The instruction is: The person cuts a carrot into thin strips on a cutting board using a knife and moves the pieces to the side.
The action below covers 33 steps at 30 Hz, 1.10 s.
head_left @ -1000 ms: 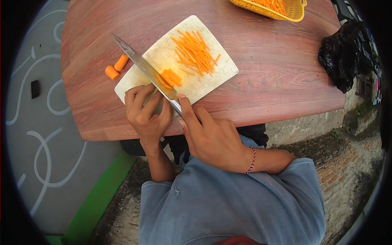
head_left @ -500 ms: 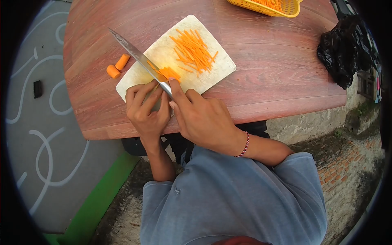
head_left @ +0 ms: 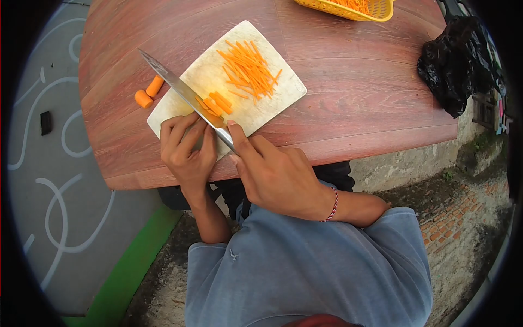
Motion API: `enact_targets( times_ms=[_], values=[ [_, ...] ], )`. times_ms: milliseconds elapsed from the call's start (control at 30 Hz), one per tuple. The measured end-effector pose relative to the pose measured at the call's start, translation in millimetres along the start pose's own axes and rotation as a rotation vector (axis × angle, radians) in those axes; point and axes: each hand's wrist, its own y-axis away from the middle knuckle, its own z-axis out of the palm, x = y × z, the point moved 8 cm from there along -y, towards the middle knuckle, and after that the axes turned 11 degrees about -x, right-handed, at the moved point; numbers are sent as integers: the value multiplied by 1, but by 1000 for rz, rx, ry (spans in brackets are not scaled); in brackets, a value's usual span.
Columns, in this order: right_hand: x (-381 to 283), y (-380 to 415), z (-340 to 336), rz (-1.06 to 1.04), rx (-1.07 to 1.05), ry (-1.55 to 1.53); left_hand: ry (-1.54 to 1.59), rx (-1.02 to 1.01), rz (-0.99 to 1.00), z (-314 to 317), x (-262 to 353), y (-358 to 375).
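My right hand grips the handle of a large kitchen knife, its index finger stretched along the blade. The blade lies slantwise over a white cutting board, its tip past the board's far left edge. Beside the knife, the bent fingers of my left hand press down close together at the board's near edge; what lies under them is hidden. Several freshly cut carrot strips rest against the blade's far side. A heap of thin carrot sticks covers the board's right part.
Two short carrot chunks lie on the wooden table left of the board. At the far edge stands a yellow plastic basket with shredded carrot. A black plastic bag hangs at the table's right side.
My right hand and the knife handle have drawn back slightly toward me, away from the left hand. The cut strips by the blade now lie more spread out. The whole view has shifted a little.
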Motion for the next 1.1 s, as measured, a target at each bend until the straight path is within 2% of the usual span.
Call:
enact_targets(
  times_ms=[1100],
  values=[
    [-5,-15,11,65,-6,166,0,-25,21,1,-1,1]
  ],
)
